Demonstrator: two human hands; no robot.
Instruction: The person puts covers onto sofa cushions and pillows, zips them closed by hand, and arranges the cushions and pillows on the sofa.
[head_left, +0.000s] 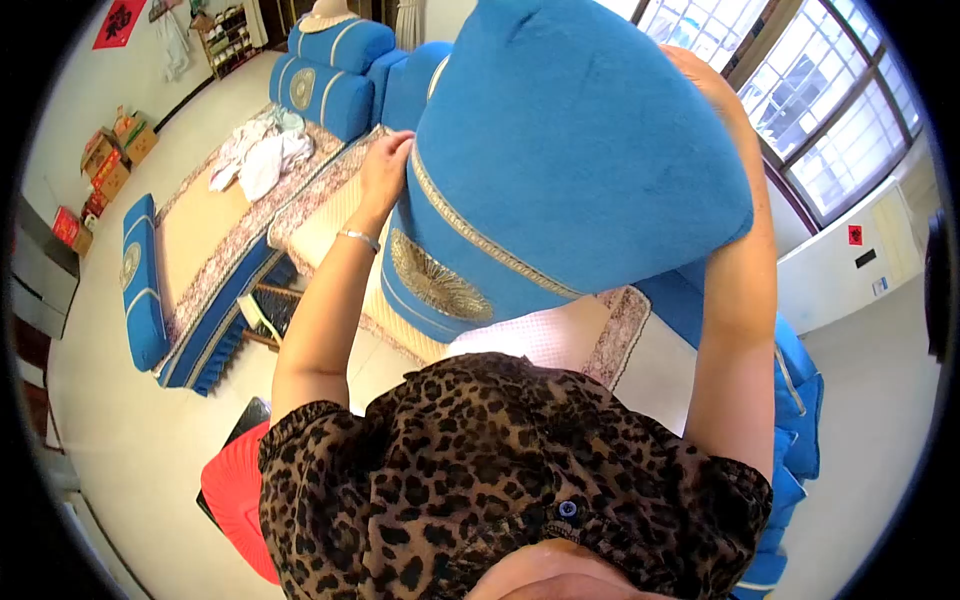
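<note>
A large blue cushion [580,140] with gold braid and a round gold medallion is held up tilted in front of my chest. My left hand [385,172], with a bracelet at the wrist, grips its left edge; some fingertips are hidden against the fabric. At the upper right edge of the cushion, my right hand [697,78] holds on, its fingers partly out of sight and slightly blurred. Beneath the cushion lies a pale quilted sofa mat [545,345] with a patterned border.
A blue sofa [205,370] with beige mats runs along the left. Crumpled light cloths [262,160] lie on it. Boxes [108,170] stand by the left wall. A red pleated item [238,485] is at my left side. More blue cushions [795,450] are on the right, below the window [830,110].
</note>
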